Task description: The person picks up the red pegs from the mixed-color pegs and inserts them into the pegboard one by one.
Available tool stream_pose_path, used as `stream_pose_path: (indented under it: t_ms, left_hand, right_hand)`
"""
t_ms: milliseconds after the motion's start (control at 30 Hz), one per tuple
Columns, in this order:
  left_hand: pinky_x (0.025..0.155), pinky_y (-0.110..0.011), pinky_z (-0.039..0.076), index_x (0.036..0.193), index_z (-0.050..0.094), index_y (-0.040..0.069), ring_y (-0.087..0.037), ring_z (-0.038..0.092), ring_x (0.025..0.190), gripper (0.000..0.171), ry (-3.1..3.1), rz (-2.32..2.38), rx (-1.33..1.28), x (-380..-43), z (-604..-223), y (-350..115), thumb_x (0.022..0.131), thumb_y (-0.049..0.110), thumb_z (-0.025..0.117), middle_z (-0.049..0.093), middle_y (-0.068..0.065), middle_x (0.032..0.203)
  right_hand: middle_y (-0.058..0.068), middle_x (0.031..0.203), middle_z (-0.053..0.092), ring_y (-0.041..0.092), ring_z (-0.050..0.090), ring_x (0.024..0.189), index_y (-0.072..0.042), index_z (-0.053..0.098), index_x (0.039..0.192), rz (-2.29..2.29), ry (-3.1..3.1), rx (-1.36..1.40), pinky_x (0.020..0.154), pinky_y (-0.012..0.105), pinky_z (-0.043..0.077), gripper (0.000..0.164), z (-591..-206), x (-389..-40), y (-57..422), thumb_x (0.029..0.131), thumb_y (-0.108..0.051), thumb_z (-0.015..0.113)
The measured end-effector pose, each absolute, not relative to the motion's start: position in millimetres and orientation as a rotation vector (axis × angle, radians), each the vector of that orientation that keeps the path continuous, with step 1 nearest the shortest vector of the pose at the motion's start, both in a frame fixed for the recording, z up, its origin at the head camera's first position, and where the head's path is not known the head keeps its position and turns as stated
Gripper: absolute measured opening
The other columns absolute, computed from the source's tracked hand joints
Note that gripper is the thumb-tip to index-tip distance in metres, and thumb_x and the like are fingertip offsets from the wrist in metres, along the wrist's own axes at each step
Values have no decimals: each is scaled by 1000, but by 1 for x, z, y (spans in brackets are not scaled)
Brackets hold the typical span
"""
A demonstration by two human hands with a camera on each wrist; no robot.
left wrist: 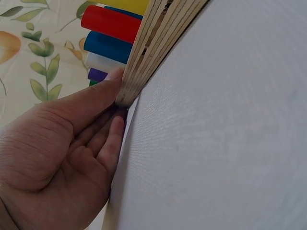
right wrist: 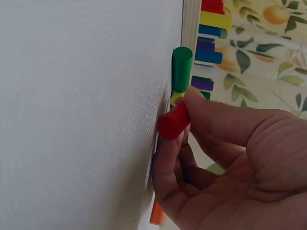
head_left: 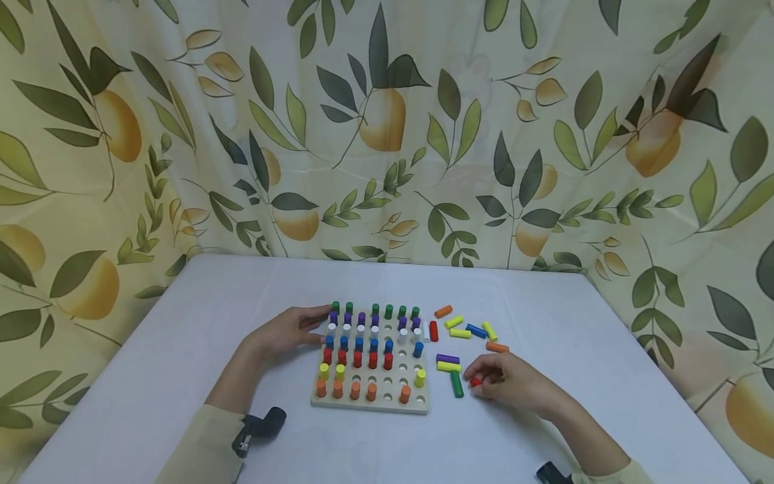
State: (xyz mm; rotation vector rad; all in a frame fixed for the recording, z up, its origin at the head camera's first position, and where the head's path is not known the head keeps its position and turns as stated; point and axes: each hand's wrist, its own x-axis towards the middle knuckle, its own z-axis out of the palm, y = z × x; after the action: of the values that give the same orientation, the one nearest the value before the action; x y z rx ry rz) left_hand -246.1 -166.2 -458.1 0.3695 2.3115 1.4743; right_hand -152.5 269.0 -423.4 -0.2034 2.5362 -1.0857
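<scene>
A pale wooden pegboard (head_left: pixel 370 404) lies on the table, carrying rows of green, purple, white, blue, red, yellow and orange pegs, with some holes bare. My left hand (head_left: pixel 281 333) rests at its far left corner. In the left wrist view, the thumb touches the layered plywood edge (left wrist: pixel 158 43), beside a standing red peg (left wrist: pixel 110 23). Right of the board, my right hand (head_left: pixel 514 383) pinches a loose red peg (right wrist: pixel 173 121) between thumb and fingers, close over the table. A green peg (head_left: pixel 456 384) lies just left of that hand.
Between board and right hand lie a purple peg (head_left: pixel 448 359) and a yellow peg (head_left: pixel 449 367). Farther back are several loose pegs, among them an orange one (head_left: pixel 443 311), a red one (head_left: pixel 433 331) and a blue one (head_left: pixel 476 331). A patterned curtain (head_left: pixel 387 202) hangs behind the table.
</scene>
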Motion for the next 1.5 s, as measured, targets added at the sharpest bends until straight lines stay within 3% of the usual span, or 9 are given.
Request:
stream_pose_path:
  t_ms: [133,933,1500]
  left_hand:
    - [119,-45,32,154,50,10,-27,39,148,69,2302,1483,365,-246,-457,-166,92,4,77,42,-10,161]
    - [119,-45,33,154,50,9,-29,40,147,67,2320,1464,376,-245,-456,-166,93,4,76,43,-12,160]
    - [119,-45,32,153,51,9,-28,40,147,66,2306,1492,378,-245,-458,-166,92,2,76,43,-11,160]
  right_hand:
    - [-1,96,67,21,56,88,-12,78,111,-1038,2588,-200,76,32,53,22,-423,-153,267,92,-3,76]
    - [0,95,71,20,64,85,-11,78,104,-1154,2686,-126,75,29,59,19,-417,-155,268,88,-2,81]
    - [2,96,71,22,64,88,-8,78,118,-1247,2727,-45,72,28,60,29,-413,-160,257,90,-3,79]
